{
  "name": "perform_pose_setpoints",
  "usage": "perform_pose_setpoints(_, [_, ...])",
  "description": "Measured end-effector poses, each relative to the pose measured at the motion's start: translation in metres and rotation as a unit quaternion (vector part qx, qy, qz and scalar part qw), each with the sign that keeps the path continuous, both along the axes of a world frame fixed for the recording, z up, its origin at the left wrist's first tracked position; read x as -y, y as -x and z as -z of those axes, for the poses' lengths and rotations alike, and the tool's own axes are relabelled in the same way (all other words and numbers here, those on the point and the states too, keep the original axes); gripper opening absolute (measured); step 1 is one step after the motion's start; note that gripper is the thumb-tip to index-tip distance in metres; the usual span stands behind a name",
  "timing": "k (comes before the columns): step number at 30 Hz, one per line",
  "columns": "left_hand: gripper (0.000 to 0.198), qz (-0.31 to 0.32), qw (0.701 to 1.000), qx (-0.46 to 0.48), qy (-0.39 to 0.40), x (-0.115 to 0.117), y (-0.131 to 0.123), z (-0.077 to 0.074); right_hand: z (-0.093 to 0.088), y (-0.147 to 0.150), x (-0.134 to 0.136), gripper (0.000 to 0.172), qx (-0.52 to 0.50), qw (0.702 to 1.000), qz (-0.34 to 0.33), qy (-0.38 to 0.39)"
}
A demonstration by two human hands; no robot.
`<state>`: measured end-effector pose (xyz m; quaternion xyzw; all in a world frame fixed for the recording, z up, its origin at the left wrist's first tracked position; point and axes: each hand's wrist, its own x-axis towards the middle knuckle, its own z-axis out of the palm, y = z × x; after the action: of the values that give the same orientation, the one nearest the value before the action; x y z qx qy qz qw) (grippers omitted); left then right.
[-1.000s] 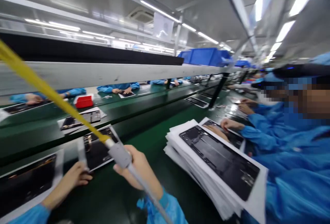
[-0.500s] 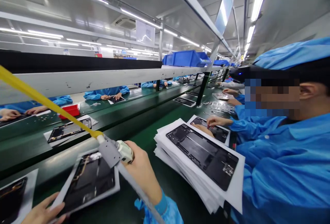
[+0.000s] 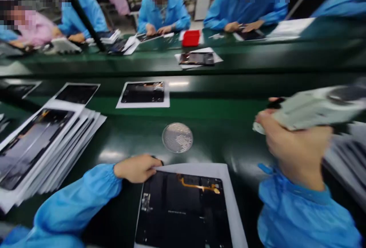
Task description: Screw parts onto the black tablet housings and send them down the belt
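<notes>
My left hand (image 3: 137, 168) is closed on the upper left corner of a white paper sheet (image 3: 233, 206). Lying on that sheet, a black tablet panel (image 3: 185, 217) shows an orange flex cable (image 3: 197, 185) along its upper side. Something small and dark shows at my left fingertips, too blurred to name. To the right, my right hand (image 3: 297, 149) is wrapped round a pale green hand-held tool (image 3: 311, 107), raised over the bench and smeared by motion; its kind cannot be made out. Beyond the panel sits a round clear dish (image 3: 177, 137) with rows of small pieces.
A stack of panels and paper sheets (image 3: 71, 149) stands at left, another stack (image 3: 349, 160) at right. Farther off, a panel on paper (image 3: 143, 92) lies on the green bench (image 3: 223, 107). Across it are a red bin (image 3: 191, 38) and several co-workers in blue or pink.
My view has swung from along the bench to straight across it. The pale green tool is now raised at right in my right hand, and the sheet with its panel lies in front of me.
</notes>
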<state>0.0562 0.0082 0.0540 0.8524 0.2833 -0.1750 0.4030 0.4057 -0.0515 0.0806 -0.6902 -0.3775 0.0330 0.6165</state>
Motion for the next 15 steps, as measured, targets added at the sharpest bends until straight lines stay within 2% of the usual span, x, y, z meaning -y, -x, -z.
perform_pose_setpoints(3, [0.018,-0.045,0.997,0.013,-0.058,0.017,0.011,0.017,0.006,0.031,-0.008,0.022,-0.063,0.997,-0.02,-0.04])
perform_pose_setpoints(6, [0.02,-0.11,0.984,0.076,-0.115,0.037,0.012,0.033,0.005,0.06,-0.009,0.026,-0.134,0.981,-0.119,-0.069])
perform_pose_setpoints(10, [0.025,-0.164,0.953,0.197,-0.164,0.049,0.006,0.053,0.007,0.09,-0.007,0.026,-0.209,0.939,-0.267,-0.064])
perform_pose_setpoints(13, [0.027,-0.194,0.934,0.242,-0.177,0.051,0.003,0.06,0.015,0.107,-0.001,0.023,-0.212,0.92,-0.325,-0.057])
perform_pose_setpoints(15, [0.028,-0.185,0.927,0.247,-0.211,0.053,0.003,0.059,0.022,0.114,0.003,0.023,-0.201,0.915,-0.348,-0.043])
